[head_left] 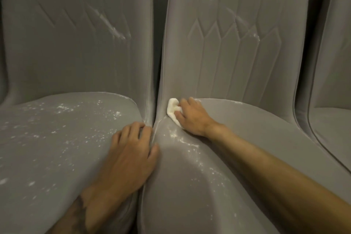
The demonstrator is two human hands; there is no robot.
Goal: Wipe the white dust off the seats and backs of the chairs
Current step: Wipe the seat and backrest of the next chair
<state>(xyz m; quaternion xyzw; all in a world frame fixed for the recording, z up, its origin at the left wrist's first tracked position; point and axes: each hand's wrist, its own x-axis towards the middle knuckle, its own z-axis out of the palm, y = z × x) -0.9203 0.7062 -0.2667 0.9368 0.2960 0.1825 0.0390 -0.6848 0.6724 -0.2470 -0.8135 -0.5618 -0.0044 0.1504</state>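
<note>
Right hand (191, 118), fingers clamped on bunched cloth (171, 107), seemingly soft and light. Left hand (133, 150), fingers loosely bent, braces left seat (47, 138)

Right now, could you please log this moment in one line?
right hand: grips white cloth at middle chair seat crease | left hand: on left chair seat edge | white dust: both seats, backs

Indoor seating place, exact kind unclear: left chair (76, 53), middle chair (237, 62) and third chair (332, 81), all grey upholstery, stand tight side by side; stitched pattern on two backs, white dust (62, 108) on seats.
</note>
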